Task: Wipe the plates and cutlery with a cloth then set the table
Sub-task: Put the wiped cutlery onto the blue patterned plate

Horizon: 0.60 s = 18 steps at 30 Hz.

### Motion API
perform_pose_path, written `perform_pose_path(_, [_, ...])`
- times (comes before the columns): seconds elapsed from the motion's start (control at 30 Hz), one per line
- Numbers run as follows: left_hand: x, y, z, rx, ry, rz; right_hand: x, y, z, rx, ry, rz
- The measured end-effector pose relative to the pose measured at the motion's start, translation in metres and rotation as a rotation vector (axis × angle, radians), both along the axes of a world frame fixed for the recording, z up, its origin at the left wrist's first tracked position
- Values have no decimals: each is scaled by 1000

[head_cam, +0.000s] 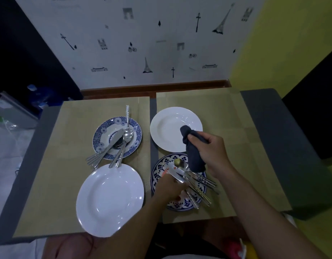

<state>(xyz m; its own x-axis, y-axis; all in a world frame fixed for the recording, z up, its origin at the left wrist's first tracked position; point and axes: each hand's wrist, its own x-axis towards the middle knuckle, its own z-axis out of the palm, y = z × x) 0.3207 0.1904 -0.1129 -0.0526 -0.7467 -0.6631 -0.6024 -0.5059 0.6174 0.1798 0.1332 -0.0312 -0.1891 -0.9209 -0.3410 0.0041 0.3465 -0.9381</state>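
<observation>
While the right hand point(211, 149) grips a bunched dark grey cloth point(194, 157) above the near right patterned plate point(159, 169), the left hand point(169, 187) curls its fingers round a piece of the heaped cutlery point(200, 181) on that plate; blur hides which piece. A small green scrap point(177, 161) sits there too, just beside the cloth's hanging end. Beyond, the cloth partly covers a far white plate point(167, 128). On the left placemat point(73, 128), a blue floral plate point(100, 135) carries a knife, forks and a spoon point(128, 131), their handle ends reaching the rim of a large white plate point(109, 199) near the grey worktop's point(264, 113) front edge.
</observation>
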Motion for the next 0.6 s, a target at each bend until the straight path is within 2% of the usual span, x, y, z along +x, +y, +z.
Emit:
perform_pose_path(0.17, [-10,14,-10,92,12,134,-8,7,-4,12,-17,1])
perform_pose_path(0.43, [-9,16,-14,112,31,222,-9,10,-7,35,-15,20])
perform_pose_path(0.6, [-12,18,0,-22,-62,211,-11,9,-5,14,-29,7])
